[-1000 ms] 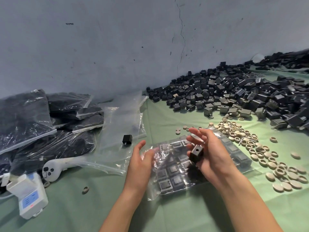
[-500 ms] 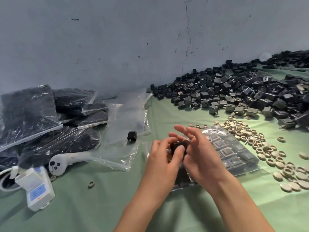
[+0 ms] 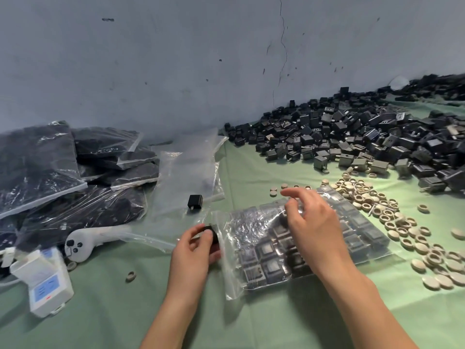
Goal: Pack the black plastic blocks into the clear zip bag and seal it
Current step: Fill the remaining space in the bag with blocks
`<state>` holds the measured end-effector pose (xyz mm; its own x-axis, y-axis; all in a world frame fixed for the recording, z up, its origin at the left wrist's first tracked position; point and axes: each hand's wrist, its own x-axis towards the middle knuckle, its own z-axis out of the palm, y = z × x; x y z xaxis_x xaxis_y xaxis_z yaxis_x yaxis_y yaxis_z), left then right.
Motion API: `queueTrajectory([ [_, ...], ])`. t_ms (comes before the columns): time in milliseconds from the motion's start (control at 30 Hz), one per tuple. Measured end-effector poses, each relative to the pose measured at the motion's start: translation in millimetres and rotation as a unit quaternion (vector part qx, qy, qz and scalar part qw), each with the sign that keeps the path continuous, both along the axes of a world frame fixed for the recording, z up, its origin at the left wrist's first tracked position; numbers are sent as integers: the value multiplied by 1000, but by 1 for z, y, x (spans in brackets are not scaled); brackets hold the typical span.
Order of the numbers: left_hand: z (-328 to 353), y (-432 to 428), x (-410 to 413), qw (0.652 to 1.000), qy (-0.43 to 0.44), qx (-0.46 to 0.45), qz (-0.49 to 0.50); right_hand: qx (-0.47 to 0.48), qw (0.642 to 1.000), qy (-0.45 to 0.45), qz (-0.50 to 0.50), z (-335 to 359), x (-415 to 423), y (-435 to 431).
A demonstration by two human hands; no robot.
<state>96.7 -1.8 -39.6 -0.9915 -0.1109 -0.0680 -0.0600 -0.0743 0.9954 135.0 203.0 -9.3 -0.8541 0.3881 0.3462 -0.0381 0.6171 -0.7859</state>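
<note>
Left hand (image 3: 195, 250): thumb and fingers curled round one black block (image 3: 212, 233), clamped on it, held right at the open mouth of the clear zip bag (image 3: 230, 275). Right hand (image 3: 314, 222): over the top of the bag, index finger out, the others loosely bent, thumb down by the upper film. Cannot tell whether it pinches the film or only touches it.

Bag: lies flat on the green surface (image 3: 251, 323), in the middle, nearer the front edge than the wall. Mouth faces left, unsealed, the film there crinkled and glossy. Packed blocks (image 3: 266, 250) inside sit side by side in rows in one flat layer, dark square bodies with paler square faces upward. The end of the bag by the mouth holds no blocks.

Held block: small, matt black, squarish. Its far side is hidden by the fingers.

Elsewhere on the surface:
- loose blocks (image 3: 352, 137), a large heap along the back edge running to the right back corner
- beige rings and discs (image 3: 377, 205), scattered between the heap and the bag and on toward the right edge
- empty clear bags (image 3: 186, 177), left of centre, one stray block (image 3: 195, 201) lying on them
- filled bags (image 3: 37, 167), stacked at the left edge by the wall
- white handset (image 3: 75, 245) and white box (image 3: 47, 280), left front.
</note>
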Motion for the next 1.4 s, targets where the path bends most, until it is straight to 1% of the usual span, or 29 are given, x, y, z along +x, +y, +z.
queueTrajectory([
  [67,1,7,-4,999,-4,-15,-45,78,996,-49,-3,-3,-2,-3],
  [167,2,13,-7,998,4,-31,-55,162,981,-104,8,-11,-5,-11],
  [300,2,15,-9,998,15,-49,-23,184,978,-103,7,-13,-7,-13],
  [367,1,14,-9,998,14,-54,-27,190,976,-104,5,-13,-7,-13],
  [467,0,12,-9,999,11,-21,-34,202,973,-110,12,-15,-5,-15],
  [600,-1,16,-11,997,1,55,-57,247,961,-120,29,-17,-1,-12],
  [667,-3,19,-12,996,-4,75,-53,265,955,-124,41,-19,0,-8],
  [700,-3,20,-12,997,-2,65,-46,271,953,-126,44,-20,0,-6],
  [800,-7,22,-12,1000,9,-4,-28,283,949,-131,47,-21,1,-5],
  [867,-8,24,-11,998,26,-53,-23,286,948,-134,48,-22,1,-5],
  [933,-9,24,-10,995,42,-84,-30,289,946,-137,47,-21,0,-6],
  [1067,-8,23,-8,994,51,-82,-57,288,946,-141,50,-20,1,-7],
  [1233,-7,24,-7,996,40,-70,-42,286,946,-135,70,-17,4,-8],
  [1400,-2,24,-2,985,64,-128,-95,287,944,-124,103,-17,4,-12],
])
